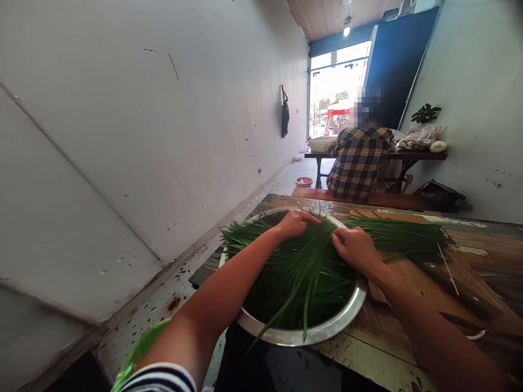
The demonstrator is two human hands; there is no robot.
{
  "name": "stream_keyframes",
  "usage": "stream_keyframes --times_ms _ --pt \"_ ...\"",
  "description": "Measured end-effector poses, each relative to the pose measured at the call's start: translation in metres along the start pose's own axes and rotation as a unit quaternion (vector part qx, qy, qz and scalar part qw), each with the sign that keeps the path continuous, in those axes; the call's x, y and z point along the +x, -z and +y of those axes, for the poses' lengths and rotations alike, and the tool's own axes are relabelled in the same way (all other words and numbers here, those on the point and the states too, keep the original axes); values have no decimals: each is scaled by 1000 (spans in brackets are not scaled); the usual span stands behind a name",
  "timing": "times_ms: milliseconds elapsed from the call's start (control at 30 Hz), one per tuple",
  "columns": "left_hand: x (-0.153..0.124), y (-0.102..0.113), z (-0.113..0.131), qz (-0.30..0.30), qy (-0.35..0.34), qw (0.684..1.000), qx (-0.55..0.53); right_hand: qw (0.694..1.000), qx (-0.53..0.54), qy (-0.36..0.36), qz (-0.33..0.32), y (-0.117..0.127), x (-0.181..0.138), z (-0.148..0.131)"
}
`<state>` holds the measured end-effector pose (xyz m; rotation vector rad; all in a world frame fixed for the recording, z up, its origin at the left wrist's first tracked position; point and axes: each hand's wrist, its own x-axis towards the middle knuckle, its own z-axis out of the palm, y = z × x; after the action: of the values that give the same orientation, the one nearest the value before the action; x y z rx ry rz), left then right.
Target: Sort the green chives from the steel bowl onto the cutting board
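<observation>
A wide metal basin (302,338) full of long green garlic chives (298,272) sits at the table's near edge. My right hand (354,246) is closed on the upper ends of a bunch at the basin's right rim, and the leaves fan down toward me. Over the far side of the basin, my left hand (297,223) has its fingers curled at the top of the same bunch, index finger reaching toward my right hand; its thumb is mostly hidden. Another pile of garlic chives (404,237) lies on the table to the right.
The wooden table (384,340) extends right, with a dark knife-like blade (457,288) and thin sticks (448,269) on it. A white wall (122,136) runs along the left. Ahead, a person in a plaid shirt (362,160) sits on a bench at another table.
</observation>
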<state>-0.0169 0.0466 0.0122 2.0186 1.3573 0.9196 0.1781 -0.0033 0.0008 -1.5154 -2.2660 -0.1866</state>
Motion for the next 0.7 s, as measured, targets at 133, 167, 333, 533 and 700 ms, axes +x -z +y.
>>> stream_keyframes --times_ms 133,167,333,533,700 --pt "0 5 5 104 -6 993 51 1000 -2 -11 6 -2 0 2" --pt "-1 5 6 89 -19 995 45 1000 1 -11 5 -2 0 2" --pt "-4 6 4 -49 -18 999 -5 1000 13 -7 8 -4 0 4" --pt "-5 27 -2 -103 43 990 86 999 -7 -38 18 -5 0 5" --pt "-2 39 -10 64 87 971 214 998 10 -46 39 -6 1 7"
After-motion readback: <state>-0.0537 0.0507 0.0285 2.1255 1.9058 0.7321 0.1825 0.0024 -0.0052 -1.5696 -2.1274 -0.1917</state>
